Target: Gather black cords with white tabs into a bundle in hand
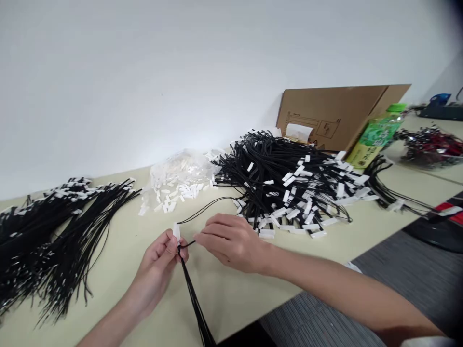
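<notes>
Black cords (195, 301) trail nearward from the left hand (157, 265), which pinches them with a white tag (176, 231). Just right, apart from it, the right hand (231, 242) grips a strand (188, 243). Beyond are loose tags (186, 190); left pile (77, 226) and right pile (265, 166) flank them.

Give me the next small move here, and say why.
Probably a gentle pull with the right hand, drawing the short black cord away from the white tag: the left hand steadies the tag between its fingers, and the cord runs from just below it to the right fingers.
</notes>
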Tool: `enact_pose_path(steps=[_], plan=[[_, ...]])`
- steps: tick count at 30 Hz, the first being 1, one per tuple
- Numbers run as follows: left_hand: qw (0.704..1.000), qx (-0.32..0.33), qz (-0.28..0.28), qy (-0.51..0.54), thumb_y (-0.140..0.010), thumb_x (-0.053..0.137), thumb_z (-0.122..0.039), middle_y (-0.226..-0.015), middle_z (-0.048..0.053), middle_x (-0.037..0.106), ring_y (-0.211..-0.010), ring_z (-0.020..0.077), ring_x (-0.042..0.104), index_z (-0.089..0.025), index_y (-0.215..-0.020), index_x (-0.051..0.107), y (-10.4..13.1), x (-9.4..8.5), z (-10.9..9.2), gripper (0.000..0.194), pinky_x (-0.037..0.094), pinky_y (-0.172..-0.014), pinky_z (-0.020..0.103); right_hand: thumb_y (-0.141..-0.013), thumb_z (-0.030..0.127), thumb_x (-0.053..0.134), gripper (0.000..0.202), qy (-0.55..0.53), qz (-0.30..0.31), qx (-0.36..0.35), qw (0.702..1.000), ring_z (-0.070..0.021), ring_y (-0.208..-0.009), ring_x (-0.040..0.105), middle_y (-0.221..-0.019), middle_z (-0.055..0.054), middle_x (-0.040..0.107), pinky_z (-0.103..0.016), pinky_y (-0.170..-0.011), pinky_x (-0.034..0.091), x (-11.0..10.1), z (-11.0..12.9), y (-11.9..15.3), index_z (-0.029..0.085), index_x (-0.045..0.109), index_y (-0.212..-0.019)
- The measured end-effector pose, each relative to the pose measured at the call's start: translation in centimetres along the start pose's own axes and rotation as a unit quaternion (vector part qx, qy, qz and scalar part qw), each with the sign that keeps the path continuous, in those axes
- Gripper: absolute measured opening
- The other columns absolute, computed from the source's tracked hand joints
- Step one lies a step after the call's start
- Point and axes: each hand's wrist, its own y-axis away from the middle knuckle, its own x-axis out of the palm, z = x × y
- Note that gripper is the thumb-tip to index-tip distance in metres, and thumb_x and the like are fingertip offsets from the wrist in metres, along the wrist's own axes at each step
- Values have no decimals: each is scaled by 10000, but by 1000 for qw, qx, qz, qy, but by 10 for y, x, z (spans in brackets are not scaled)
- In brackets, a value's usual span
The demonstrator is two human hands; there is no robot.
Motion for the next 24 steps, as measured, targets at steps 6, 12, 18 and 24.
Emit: enact_pose_path(steps=[6, 12, 18, 24], plan=[[999, -13, 26, -14, -776, 553, -330, -655, -2, 490, -623, 109, 411, -170, -690, 536, 1, 3, 2, 182, 345, -599, 208, -838, 132, 467, 117, -7, 52, -51, 997, -112, -693, 519, -733, 2, 608, -234, -579, 420, 4, 8, 2, 140, 583, -840], [1000, -3, 14, -14, -790, 535, -319, -655, -1, 488, -623, 107, 415, -164, -674, 527, 2, 5, 3, 194, 350, -592, 200, -837, 127, 457, 116, -9, 65, -29, 997, -111, -682, 520, -710, 0, 601, -231, -577, 423, 7, 10, 4, 142, 571, -856], [995, 16, -91, 41, -734, 609, -308, -714, 0, 515, -647, 101, 448, -165, -688, 541, -2, 0, -1, 165, 379, -610, 184, -801, 103, 501, 109, -1, 28, 0, 1000, -151, -800, 530, -779, -24, 635, -261, -660, 458, 3, 4, 3, 153, 591, -838], [988, 22, -130, 77, -677, 668, -301, -729, -1, 519, -649, 96, 461, -168, -696, 583, -7, -4, -1, 159, 400, -586, 164, -803, 97, 492, 115, -20, 39, 45, 998, -170, -913, 527, -823, -24, 650, -291, -747, 460, 3, 2, 3, 155, 591, -811]])
